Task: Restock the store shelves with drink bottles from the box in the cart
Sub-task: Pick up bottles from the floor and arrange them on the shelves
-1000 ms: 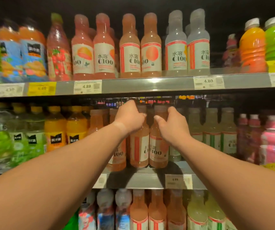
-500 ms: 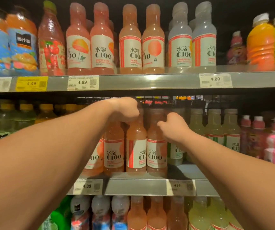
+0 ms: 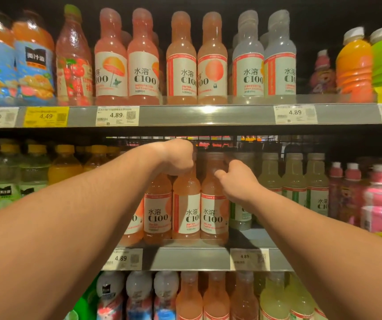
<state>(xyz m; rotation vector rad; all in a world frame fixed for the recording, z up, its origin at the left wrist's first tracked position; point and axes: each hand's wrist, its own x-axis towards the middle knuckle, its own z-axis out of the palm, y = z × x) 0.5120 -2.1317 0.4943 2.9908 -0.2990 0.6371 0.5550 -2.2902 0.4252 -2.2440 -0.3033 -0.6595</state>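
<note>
Two upright peach-coloured plastic C100 drink bottles stand side by side on the grey metal middle shelf [image 3: 185, 258], long axes vertical, directly ahead of both hands; the left hand [image 3: 178, 158] clasps the neck of the left bottle [image 3: 186, 204]; the right hand [image 3: 238, 183] curls round the right bottle [image 3: 214, 211]'s shoulder; each hand is equally near its own.

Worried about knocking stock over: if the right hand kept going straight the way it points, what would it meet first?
Probably the peach C100 bottle right in front of the right hand; its fingers already seem curled at that bottle's neck, though depth is unclear.
</note>
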